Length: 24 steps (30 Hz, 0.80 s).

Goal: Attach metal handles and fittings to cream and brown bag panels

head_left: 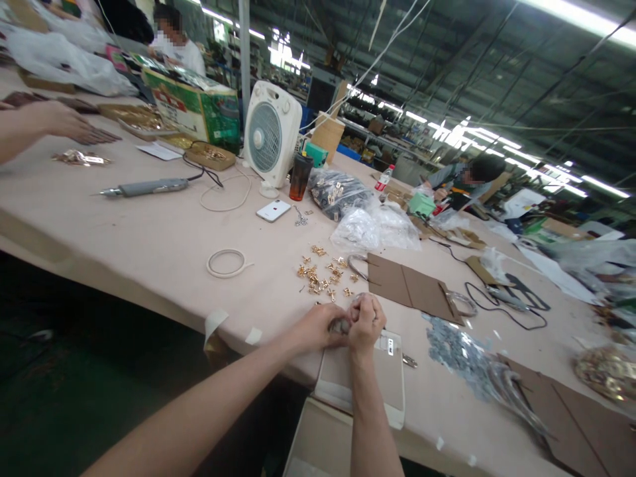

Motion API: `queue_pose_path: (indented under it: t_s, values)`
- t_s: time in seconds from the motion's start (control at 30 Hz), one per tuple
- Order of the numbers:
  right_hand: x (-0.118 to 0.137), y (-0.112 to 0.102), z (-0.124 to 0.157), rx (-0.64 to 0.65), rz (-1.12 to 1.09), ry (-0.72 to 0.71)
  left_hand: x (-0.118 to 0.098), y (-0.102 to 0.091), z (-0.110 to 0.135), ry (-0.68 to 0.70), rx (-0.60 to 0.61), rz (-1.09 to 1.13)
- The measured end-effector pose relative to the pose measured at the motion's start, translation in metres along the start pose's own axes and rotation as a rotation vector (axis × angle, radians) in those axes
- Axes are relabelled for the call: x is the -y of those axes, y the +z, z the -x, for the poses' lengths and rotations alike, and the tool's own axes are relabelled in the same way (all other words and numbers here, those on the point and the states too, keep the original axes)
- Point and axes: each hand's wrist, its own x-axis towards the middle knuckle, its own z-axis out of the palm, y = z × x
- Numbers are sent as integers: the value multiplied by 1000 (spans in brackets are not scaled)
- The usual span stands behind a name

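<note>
My left hand (322,327) is curled round a small greyish thing (339,325), too covered to name. Right beside it, my right hand (366,319) is closed in a fist with the thumb and fingers pressed together; what it grips is hidden. Both hands are over the upper end of a flat beige panel (392,397) that lies at the table's edge, with a small white label on it. Just beyond my fingers lie several small gold metal fittings (318,281). A small metal piece (409,361) sits right of the panel.
Brown bag panels (412,285) with looped handles and grey bits (457,351) lie to the right. Leftward are a coiled cord (228,264) and an electric screwdriver (149,187). A phone (273,211), tumbler (301,177) and fan (272,136) stand farther back. A co-worker's hand (64,121) is far left.
</note>
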Motion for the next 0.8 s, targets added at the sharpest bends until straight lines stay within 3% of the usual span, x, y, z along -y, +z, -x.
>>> queue_pose_path:
  t_s: [0.13, 0.23, 0.33, 0.53, 0.63, 0.73, 0.8]
  values:
    - [11, -8, -1, -60, -274, 39, 1, 0, 1, 23, 12, -29]
    - [26, -13, -4, -55, -354, -42, 1, -1, 1, -19, 17, -46]
    - [29, -12, -1, -25, -353, -120, 1, 0, 1, -24, 22, -63]
    - [15, -4, 10, 49, -227, 10, -3, 0, 1, 32, 8, -68]
    - [31, -6, 10, 50, -249, -86, -5, -1, 1, 33, 22, -80]
    - [45, -4, 8, -66, -323, -251, -4, 1, 1, 32, 28, -64]
    - [41, 1, 8, -95, -264, -246, -2, 2, 2, 32, 6, -37]
